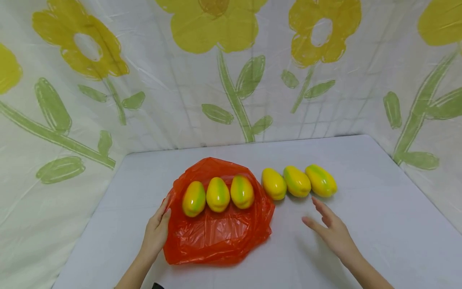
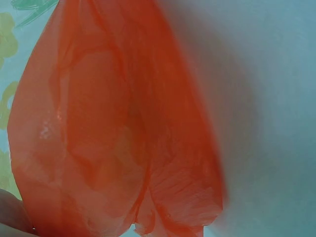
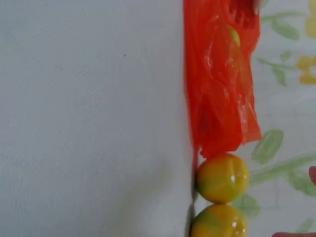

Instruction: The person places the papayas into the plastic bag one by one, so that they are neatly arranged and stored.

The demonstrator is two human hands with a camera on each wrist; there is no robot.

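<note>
A red plastic bag (image 1: 213, 237) lies spread open on the table, with three glossy yellow fruits with green stripes (image 1: 218, 195) in a row inside it. My left hand (image 1: 156, 230) pinches the bag's left edge between thumb and fingers. In the left wrist view the red plastic (image 2: 108, 123) fills much of the picture and hides the fruits. Three more such fruits (image 1: 296, 182) stand in a row just right of the bag. My right hand (image 1: 333, 235) is below the rightmost fruit (image 1: 321, 180), thumb and fingers apart, holding nothing.
The pale table (image 1: 382, 224) reaches back to a white curtain (image 1: 173, 100) printed with yellow flowers and green leaves, which also hangs at both sides. A small dark object (image 1: 157, 285) shows at the bottom edge, near the left forearm.
</note>
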